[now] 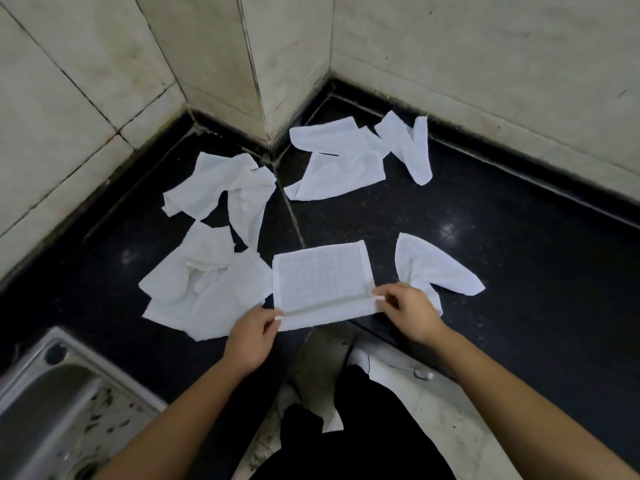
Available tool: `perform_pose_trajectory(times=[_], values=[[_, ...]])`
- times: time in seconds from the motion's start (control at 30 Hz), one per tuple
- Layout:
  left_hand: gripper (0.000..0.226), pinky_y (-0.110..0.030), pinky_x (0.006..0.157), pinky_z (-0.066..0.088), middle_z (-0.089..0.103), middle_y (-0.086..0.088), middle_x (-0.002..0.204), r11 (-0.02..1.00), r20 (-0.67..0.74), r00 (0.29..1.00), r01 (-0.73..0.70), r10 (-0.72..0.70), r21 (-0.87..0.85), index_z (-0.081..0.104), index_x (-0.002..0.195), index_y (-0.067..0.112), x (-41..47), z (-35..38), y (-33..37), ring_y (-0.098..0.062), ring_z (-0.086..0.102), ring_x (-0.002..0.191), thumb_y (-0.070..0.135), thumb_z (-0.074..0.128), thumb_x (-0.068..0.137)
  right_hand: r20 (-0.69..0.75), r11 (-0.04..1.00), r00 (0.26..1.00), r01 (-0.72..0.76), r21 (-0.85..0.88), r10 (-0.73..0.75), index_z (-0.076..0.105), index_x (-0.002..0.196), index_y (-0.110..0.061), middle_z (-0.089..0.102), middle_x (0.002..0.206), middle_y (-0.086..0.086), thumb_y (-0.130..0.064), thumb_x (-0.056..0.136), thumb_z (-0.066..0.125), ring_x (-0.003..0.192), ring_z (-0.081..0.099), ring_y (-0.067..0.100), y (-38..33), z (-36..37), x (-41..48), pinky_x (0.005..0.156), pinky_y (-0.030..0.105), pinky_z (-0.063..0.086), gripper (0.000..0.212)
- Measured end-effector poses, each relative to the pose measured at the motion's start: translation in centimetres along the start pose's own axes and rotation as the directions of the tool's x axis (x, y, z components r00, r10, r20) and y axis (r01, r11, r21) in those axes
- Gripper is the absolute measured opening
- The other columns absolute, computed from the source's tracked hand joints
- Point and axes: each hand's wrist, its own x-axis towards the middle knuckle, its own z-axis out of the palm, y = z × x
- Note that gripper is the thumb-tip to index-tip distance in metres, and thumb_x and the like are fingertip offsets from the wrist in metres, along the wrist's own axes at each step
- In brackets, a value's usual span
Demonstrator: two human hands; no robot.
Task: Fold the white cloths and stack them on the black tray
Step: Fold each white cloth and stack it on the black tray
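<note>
White cloth [320, 277]: I found it spread flat and square on the black counter [502, 244], close to the near edge, waffle-textured face up. Its near margin was turned up into a narrow fold running from one hand to the other.
Left hand [251, 336]: I noted thumb and fingers closed together on the near left corner of the White cloth, pinching the folded edge.
Right hand [410, 311]: I noted the same pinch at the near right corner, fingertips clamped on the hem.
Near-left cloth [204, 292]: It lay crumpled, touching the left edge of the White cloth, with a bunched ridge across its middle.
Far-left cloth [225, 183]: It lay rumpled by the foot of the wall corner; one tail reached down to the Near-left cloth.
Back cloths [341, 161]: I saw loose white pieces overlapping at the rear, against the base of the wall. I could not tell how many there were.
Right cloth [436, 266]: It lay crumpled just beyond the Right hand, its near tip partly hidden by that hand.
Counter surface: It was black, glossy and speckled, with a grimy seam running from the wall corner toward the White cloth.
Sink [45, 403]: It was stainless steel, set at the near left, with dark specks on its rim.
Tiled walls [485, 64]: They were pale, with stained joints.
</note>
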Motion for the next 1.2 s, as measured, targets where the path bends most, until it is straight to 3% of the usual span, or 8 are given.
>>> perform_pose_trajectory(times=[0.1,0.23,0.37,0.67,0.8,0.87,1.07,1.2], values=[[0.02,-0.028,0.09,0.047,0.068,0.004,0.096,0.976,-0.055,0.981,0.181,-0.188,-0.119,0.07,0.112,0.018,3.2,-1.5,1.1,-0.014,0.063,0.089,0.018,0.064,0.093,-0.06,0.953,0.988,-0.123,0.278,0.145,0.071,0.107,-0.024,0.068,0.088,-0.005,-0.021,0.091,0.072,0.08,0.065,0.01,-1.1,-1.1,3.1,0.074,0.007,0.045,0.017],[0.013,-0.028,0.08,0.046,0.066,0.003,0.088,0.96,-0.16,0.949,0.254,-0.27,-0.115,0.068,0.104,0.017,7.9,-2.6,1.7,-0.015,0.062,0.081,0.018,0.064,0.091,-0.075,0.888,0.971,-0.174,0.425,0.226,0.073,0.095,-0.029,0.068,0.08,-0.01,-0.023,0.089,0.074,0.075,0.063,0.005,-1.5,-1.4,7.6,0.077,0.016,0.047,0.009],[0.012,-0.027,0.076,0.044,0.069,-0.003,0.093,0.977,-0.205,0.957,0.214,-0.206,0.02,0.069,0.101,0.013,11.4,-2.8,1.9,-0.015,0.058,0.079,0.016,0.062,0.093,-0.083,0.908,0.968,-0.19,0.374,0.237,0.068,0.09,-0.04,0.068,0.078,-0.013,-0.029,0.091,0.071,0.077,0.064,0.005,-1.2,-1.0,10.5,0.078,0.02,0.05,0.011],[0.011,-0.033,0.072,0.048,0.064,-0.009,0.091,0.968,-0.112,0.982,0.171,-0.152,0.184,0.068,0.1,0.009,13.3,-2.3,0.9,-0.024,0.062,0.079,0.015,0.063,0.091,-0.035,0.965,0.983,-0.168,0.203,0.178,0.07,0.108,-0.033,0.067,0.089,-0.015,-0.035,0.093,0.067,0.084,0.064,0.005,0.0,-0.7,13.1,0.084,0.03,0.055,0.016],[0.029,-0.039,0.073,0.053,0.061,-0.01,0.111,0.945,-0.058,0.996,0.078,-0.062,0.318,0.067,0.116,0.011,13.8,-2.3,1.1,-0.029,0.063,0.091,0.014,0.065,0.087,0.035,0.996,0.998,-0.052,-0.068,0.054,0.062,0.13,-0.028,0.061,0.106,-0.006,-0.034,0.096,0.062,0.092,0.063,0.014,-0.2,-1.5,13.7,0.083,0.034,0.054,0.035],[0.025,-0.041,0.073,0.053,0.061,-0.007,0.109,0.924,-0.008,0.999,0.045,-0.045,0.38,0.069,0.111,0.012,14.3,-2.7,1.5,-0.027,0.061,0.095,0.012,0.063,0.087,0.073,0.989,0.996,-0.048,-0.14,0.059,0.066,0.124,-0.028,0.057,0.111,-0.003,-0.036,0.096,0.063,0.092,0.063,0.017,-0.6,-2.1,14.2,0.082,0.034,0.054,0.03],[0.008,-0.031,0.061,0.044,0.055,0.003,0.08,0.929,0.12,0.99,0.022,-0.071,0.37,0.057,0.081,0.017,15.8,-4.1,3.8,-0.02,0.058,0.077,0.013,0.063,0.081,0.14,0.995,0.986,-0.083,-0.057,0.09,0.068,0.088,-0.029,0.065,0.091,-0.011,-0.031,0.086,0.072,0.086,0.065,0.012,-1.6,-4.9,14.8,0.079,0.031,0.057,0.005],[0.013,-0.033,0.066,0.046,0.06,0.003,0.084,0.978,-0.111,0.992,-0.038,0.061,0.204,0.061,0.097,0.015,16.8,-5.2,5.7,-0.018,0.056,0.079,0.012,0.064,0.084,-0.088,0.992,0.995,-0.029,0.127,0.04,0.071,0.091,-0.028,0.068,0.085,-0.013,-0.024,0.085,0.073,0.078,0.066,0.006,-1.1,-7.8,14.2,0.076,0.027,0.057,0.008]])
